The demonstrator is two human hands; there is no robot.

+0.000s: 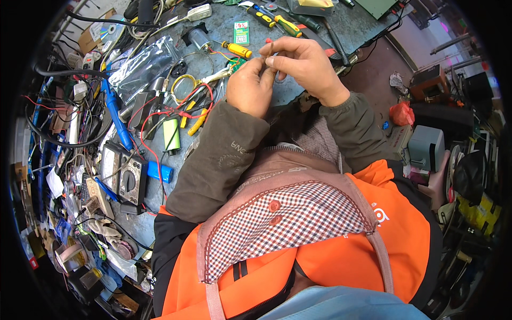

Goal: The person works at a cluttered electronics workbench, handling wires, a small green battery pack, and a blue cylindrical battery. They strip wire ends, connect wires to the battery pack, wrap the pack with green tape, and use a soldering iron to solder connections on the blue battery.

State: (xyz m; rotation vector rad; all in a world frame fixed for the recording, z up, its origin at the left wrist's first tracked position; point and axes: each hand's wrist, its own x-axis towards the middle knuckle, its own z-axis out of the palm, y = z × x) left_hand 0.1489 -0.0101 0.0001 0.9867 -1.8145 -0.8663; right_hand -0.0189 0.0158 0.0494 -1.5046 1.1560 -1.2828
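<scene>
Above the near edge of the bench, my left hand (249, 89) and my right hand (309, 65) meet, thumbs and fingertips pinched together. Between the fingertips is something thin and small that I cannot make out. Just beyond my left hand lies a round green circuit board (238, 64) with thin wires. A yellow-handled screwdriver (238, 50) rests beside it, close to a silver cylindrical motor (199, 38). Left of my left wrist are yellow-handled pliers (198, 122) and red test leads (184, 113).
At the left are a green battery cell (171, 134), a blue battery pack (160, 172), an analog multimeter (123, 175), a blue soldering iron (116, 113) and a silvery plastic bag (146, 65). Several screwdrivers (287, 25) lie at the far side. A red plastic bag (401, 113) sits right of the bench.
</scene>
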